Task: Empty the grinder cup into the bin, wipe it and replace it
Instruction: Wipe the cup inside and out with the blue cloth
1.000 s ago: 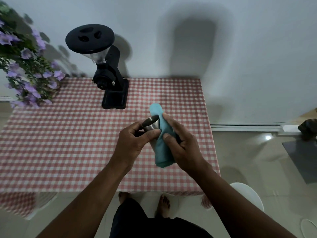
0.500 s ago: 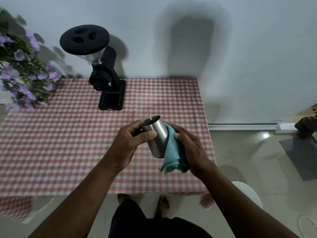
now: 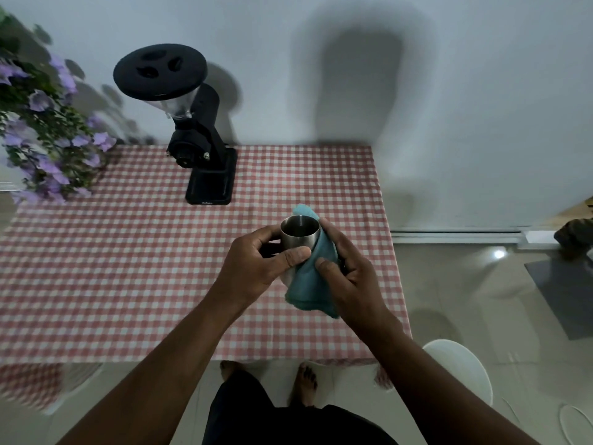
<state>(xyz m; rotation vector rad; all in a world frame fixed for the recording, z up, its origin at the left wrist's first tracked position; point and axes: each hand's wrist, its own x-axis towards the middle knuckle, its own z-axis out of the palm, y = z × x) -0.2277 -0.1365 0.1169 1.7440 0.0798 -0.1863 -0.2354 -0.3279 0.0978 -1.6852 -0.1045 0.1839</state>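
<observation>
Only one feed here: head cam, wide-angle, worn on the person's head, looking forward and steeply down. I take the grinder [image 3: 195, 136] as landmark: it stands at the far side of the desk [image 3: 96, 268], against the wall, upper left of centre. Near of it, close to the lens, both forearms enter from the bottom edge. Feet and floor show directly below. Straight lines bow toward the edges.
</observation>
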